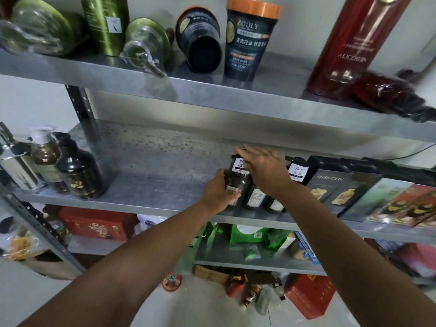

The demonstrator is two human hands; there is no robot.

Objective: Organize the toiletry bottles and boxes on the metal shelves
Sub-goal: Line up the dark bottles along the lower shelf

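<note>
Left grip [218, 191] clasps dark bottle [236, 180] on shelf [153, 166].

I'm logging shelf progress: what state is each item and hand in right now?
Left hand: gripping a dark bottle low on its body.
Dark bottle: upright on the middle shelf, held.
Right hand: open, fingers spread over the bottle tops.
Orange-lidded jar: upright, top shelf.
Black jar: tipped on its side.
Tall red bottle: standing.
Green pump bottle: lying down.
Boxes: standing in a row.

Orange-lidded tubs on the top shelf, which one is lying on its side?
The left tub lies tipped over, its dark base facing the camera; the right tub stands upright.
</note>
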